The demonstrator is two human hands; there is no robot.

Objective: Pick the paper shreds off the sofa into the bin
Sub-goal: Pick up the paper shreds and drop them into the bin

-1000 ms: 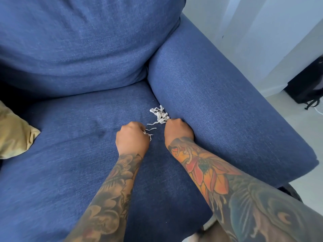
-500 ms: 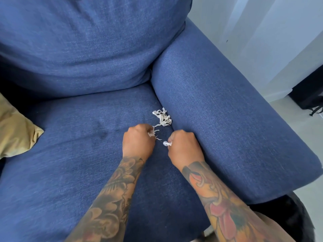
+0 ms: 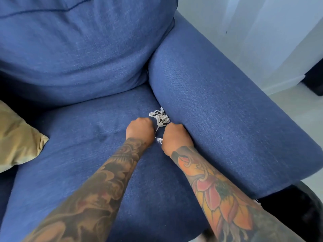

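Note:
A small tangle of white paper shreds (image 3: 160,117) lies on the blue sofa seat (image 3: 78,163), tight against the armrest. My left hand (image 3: 139,131) is curled just left of the pile, with a strand of shred trailing from its fingers. My right hand (image 3: 175,137) is curled just below the pile and grips a small white scrap (image 3: 159,140) that sticks out at its lower left. The fingertips of both hands are hidden under the knuckles. No bin is in view.
The blue armrest (image 3: 227,119) runs along the right of the seat, and a blue back cushion (image 3: 78,49) stands behind. A tan cushion (image 3: 15,137) lies at the left edge. White floor and wall lie to the right; a dark object (image 3: 297,215) sits at the bottom right.
Both hands have moved forward again to the pile after drawing back a little. The right hand now holds a white scrap that it did not show a second ago.

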